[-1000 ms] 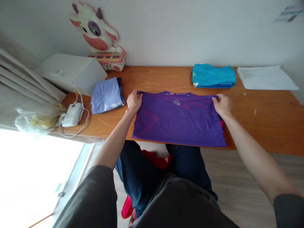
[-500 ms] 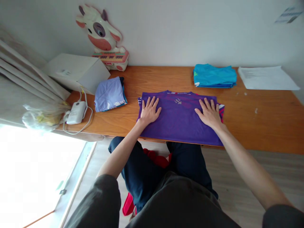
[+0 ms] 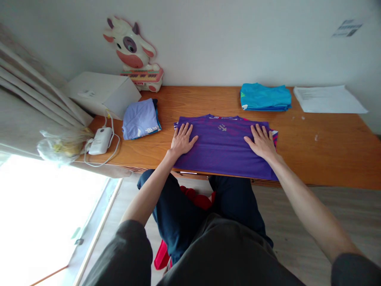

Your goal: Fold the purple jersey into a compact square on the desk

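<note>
A purple T-shirt (image 3: 220, 151) lies spread on the wooden table, its neckline toward the wall and its lower edge along the table's front edge. Patterned pink and white sleeve parts peek out at both sides. My left hand (image 3: 181, 140) rests flat on the shirt's left part, fingers spread. On the right part, my right hand (image 3: 261, 142) lies flat too, its fingers apart. A small grey print shows on the chest between the hands. What lies beneath the shirt is hidden.
Folded lilac clothing (image 3: 139, 119) lies left of the shirt, beside a white box (image 3: 101, 93), a white charger with cable (image 3: 101, 141) and a plastic bag (image 3: 61, 147). A cow toy keyboard (image 3: 135, 55) stands behind. Folded blue clothing (image 3: 266, 97) and white paper (image 3: 329, 99) lie back right.
My left hand has shifted slightly left and down on the shirt. My right hand stays nearly in place. The view has tilted a little.
</note>
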Available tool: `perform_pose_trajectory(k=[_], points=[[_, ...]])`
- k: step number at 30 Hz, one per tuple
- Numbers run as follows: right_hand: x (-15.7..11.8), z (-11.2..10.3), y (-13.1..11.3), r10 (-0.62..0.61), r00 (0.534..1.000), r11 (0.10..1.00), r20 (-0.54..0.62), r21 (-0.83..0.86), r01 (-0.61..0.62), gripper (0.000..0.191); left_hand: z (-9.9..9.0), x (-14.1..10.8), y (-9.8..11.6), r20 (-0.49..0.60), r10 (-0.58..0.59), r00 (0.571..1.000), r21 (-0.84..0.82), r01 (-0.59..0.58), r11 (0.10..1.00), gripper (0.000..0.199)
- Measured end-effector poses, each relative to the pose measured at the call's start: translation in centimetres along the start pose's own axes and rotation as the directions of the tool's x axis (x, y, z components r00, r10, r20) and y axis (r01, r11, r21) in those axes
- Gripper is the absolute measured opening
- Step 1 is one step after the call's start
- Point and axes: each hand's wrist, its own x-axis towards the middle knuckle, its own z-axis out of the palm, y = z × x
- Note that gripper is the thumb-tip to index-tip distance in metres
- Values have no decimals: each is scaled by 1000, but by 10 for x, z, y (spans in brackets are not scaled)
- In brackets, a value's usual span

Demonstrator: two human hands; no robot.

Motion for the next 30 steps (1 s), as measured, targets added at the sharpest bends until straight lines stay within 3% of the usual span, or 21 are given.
perform_pose_trajectory(k=[3, 7, 12, 15, 19, 22, 26, 30], points=[[-25, -19, 0, -47, 995, 997, -89, 61, 53, 84, -14, -25, -8, -8, 96, 995, -61, -96, 993, 72], [-88, -41, 17, -219, 965, 954, -144, 177, 243, 72, -31, -85, -25, 0, 232, 973, -144, -230, 963, 59], [-155, -30, 46, -282, 959, 957, -4, 64, 282, 91, -38, -146, -44, 84, 229, 970, -23, -228, 973, 98], [-169, -20, 53, -298, 954, 954, -18, 19, 299, 93, -38, -158, -50, 96, 246, 964, 7, -248, 969, 104], [-179, -22, 60, -366, 930, 928, -26, 65, 367, 105, -39, -163, -57, 106, 279, 954, -32, -277, 960, 76], [-190, -24, 71, -387, 920, 907, -63, 153, 392, 89, -39, -170, -64, 94, 309, 946, -97, -300, 949, 65], [-205, -24, 84, -317, 936, 905, -150, 249, 346, 66, -39, -182, -73, 53, 321, 946, -198, -305, 931, 53], [-210, -28, 82, -251, 947, 887, -202, 344, 309, 44, -41, -188, -75, -32, 231, 973, -270, -230, 935, 40]])
